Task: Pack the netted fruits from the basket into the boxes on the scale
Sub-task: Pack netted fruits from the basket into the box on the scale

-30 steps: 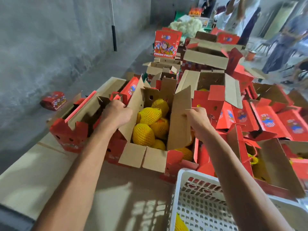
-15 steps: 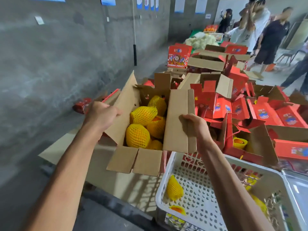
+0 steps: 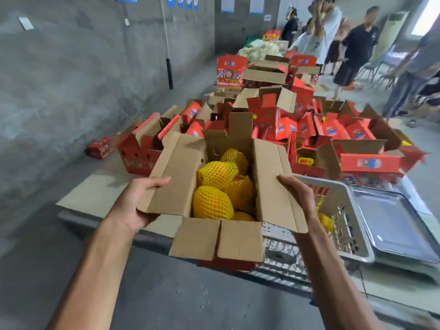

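I hold an open cardboard box (image 3: 273, 186) in the air in front of me, its flaps spread outward. Several fruits in yellow foam netting (image 3: 212, 203) fill it. My left hand (image 3: 140, 201) grips the left flap and side from below. My right hand (image 3: 297, 196) grips the right flap. Behind the box on the right stands a white perforated basket (image 3: 350, 225) with a netted fruit (image 3: 326, 222) inside. The steel pan of the scale (image 3: 392, 225) lies to the right of the basket, bare.
A low platform covered with flat cardboard (image 3: 95, 196) carries a heap of open red fruit boxes (image 3: 333, 132). A grey concrete wall runs along the left. Several people (image 3: 357, 46) stand at the far right back. Bare concrete floor is below me.
The box has been lifted off the pile and drawn toward me, now hanging over the basket's left edge. The view pulled back, and the scale pan has come into sight.
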Demonstrator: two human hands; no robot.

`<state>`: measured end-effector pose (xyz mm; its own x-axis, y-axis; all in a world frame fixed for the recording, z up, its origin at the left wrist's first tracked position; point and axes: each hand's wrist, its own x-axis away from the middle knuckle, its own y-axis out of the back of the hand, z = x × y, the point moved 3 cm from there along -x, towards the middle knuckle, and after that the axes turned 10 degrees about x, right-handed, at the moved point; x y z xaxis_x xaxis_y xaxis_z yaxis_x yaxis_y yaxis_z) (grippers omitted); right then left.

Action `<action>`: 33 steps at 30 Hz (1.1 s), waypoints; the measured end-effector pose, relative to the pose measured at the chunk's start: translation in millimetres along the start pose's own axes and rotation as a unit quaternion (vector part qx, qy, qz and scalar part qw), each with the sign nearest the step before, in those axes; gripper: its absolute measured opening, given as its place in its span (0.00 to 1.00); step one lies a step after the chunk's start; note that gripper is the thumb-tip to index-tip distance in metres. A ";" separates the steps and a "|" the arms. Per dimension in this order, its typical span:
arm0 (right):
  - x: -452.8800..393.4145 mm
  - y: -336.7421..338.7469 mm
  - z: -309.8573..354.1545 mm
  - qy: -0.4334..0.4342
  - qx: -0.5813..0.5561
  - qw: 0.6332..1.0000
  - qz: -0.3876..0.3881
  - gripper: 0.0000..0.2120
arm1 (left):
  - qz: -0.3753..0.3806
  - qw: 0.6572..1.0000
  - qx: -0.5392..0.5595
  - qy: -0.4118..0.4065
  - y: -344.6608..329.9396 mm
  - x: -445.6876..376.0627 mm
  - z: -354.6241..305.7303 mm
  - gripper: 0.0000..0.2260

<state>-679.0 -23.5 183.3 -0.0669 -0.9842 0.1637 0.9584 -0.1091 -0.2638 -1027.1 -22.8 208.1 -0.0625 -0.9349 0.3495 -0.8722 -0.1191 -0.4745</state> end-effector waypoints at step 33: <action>221.7 457.3 70.2 0.009 -0.120 0.985 -0.121 0.14 | 0.129 0.974 0.102 0.153 -394.3 104.2 338.5 0.26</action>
<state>-236.1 -281.8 165.7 -0.2921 -0.9275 0.2335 0.8211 -0.3684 -0.4361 -525.5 -186.6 158.0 -0.4358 -0.8030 0.4065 -0.6954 0.0136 -0.7185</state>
